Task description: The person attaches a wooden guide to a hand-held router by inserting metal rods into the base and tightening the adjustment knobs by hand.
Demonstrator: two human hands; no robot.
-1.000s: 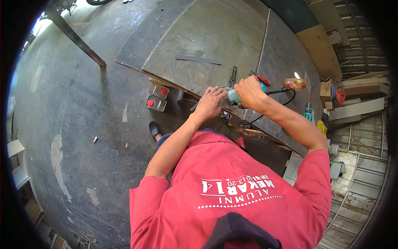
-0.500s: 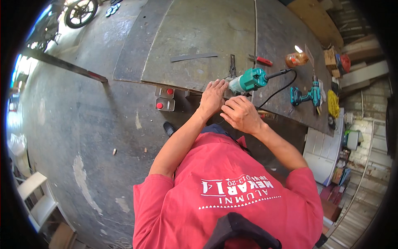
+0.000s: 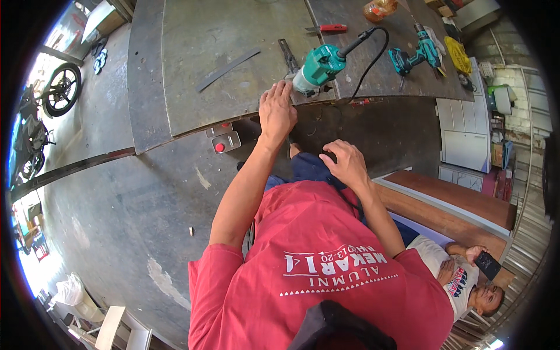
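Note:
A teal-and-silver trim router (image 3: 319, 69) stands at the front edge of the worktable, its cord looping to the right. My left hand (image 3: 276, 112) lies at that edge beside the router's base, fingers stretched out and open, touching the tabletop or base. My right hand (image 3: 346, 163) hangs in front of my body, apart from the table, with its fingers curled. Something dark shows between thumb and fingers; whether it is a held thing or shadow is unclear. A dark metal bar (image 3: 287, 55) lies behind the router, and a flat grey strip (image 3: 227, 70) to its left.
A red-handled knife (image 3: 332, 28), a cordless drill (image 3: 417, 55) and an orange-brown bottle (image 3: 379, 9) lie farther back on the table (image 3: 198, 35). Metal cans (image 3: 226, 142) with red caps stand below its edge. At right, another person (image 3: 461, 280) reclines holding a phone.
My right hand has drawn back from the router's base toward my body. My left hand stays by the router. The view has swung, bringing the reclining person into sight.

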